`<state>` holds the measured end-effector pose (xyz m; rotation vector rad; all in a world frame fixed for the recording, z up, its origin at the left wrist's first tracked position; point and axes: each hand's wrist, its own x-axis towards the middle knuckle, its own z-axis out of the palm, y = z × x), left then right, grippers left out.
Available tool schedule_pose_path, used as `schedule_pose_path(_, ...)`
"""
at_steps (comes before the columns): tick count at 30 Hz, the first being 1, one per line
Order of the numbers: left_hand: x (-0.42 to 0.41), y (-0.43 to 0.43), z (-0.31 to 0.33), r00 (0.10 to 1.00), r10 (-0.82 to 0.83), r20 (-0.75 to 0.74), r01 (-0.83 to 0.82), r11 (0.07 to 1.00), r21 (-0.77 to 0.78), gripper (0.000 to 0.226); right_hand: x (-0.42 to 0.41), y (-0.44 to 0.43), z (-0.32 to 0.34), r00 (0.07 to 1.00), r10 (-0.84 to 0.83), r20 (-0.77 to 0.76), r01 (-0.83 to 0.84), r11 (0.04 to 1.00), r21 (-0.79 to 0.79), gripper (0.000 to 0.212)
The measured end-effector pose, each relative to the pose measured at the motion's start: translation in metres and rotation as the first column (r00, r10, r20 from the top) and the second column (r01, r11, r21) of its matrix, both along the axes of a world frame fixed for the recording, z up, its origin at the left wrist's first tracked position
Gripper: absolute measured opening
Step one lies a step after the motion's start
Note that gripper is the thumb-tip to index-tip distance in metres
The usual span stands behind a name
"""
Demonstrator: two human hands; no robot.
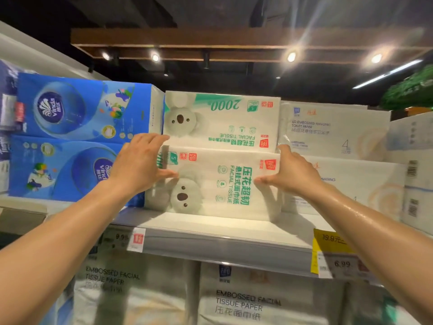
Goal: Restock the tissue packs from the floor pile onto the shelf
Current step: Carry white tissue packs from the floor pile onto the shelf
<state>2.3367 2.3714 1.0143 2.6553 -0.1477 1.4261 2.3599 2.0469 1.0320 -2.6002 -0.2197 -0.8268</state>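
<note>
White koala pack (225,191) against left hand (140,166) and right hand (291,173), both grips spread.

To the left of your left fingers (160,137), two blue Vinda packs (82,106) sit stacked, one on the other. Just right of your right fingers (264,180), white hanging toilet paper packs (335,127) are stacked too. Below your fingers, a white price tag (136,239) with a red mark and a yellow price tag (328,242) reading 19.9 hang well apart. Lower still are embossed facial tissue paper packs (246,299). Above your fingers, spotlights (291,57) shine from a wooden beam (210,37).
</note>
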Motion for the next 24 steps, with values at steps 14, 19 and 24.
schedule_pose_path(14,-0.105,-0.066,-0.032,0.770,-0.610,-0.187,0.631,0.772,0.081,0.092,-0.210,0.013,-0.057,0.982,-0.150,0.114,0.148,0.989,0.021,0.067)
schedule_pose_path(19,-0.148,-0.135,-0.073,0.576,-0.742,-0.343,0.808,0.581,0.098,0.109,-0.305,-0.043,-0.110,0.936,-0.349,-0.043,0.351,0.935,0.045,0.065)
schedule_pose_path(24,-0.204,-0.233,-0.127,0.376,-0.797,-0.473,0.918,0.391,0.070,0.104,-0.412,-0.113,-0.174,0.826,-0.517,-0.224,0.542,0.837,0.071,0.068)
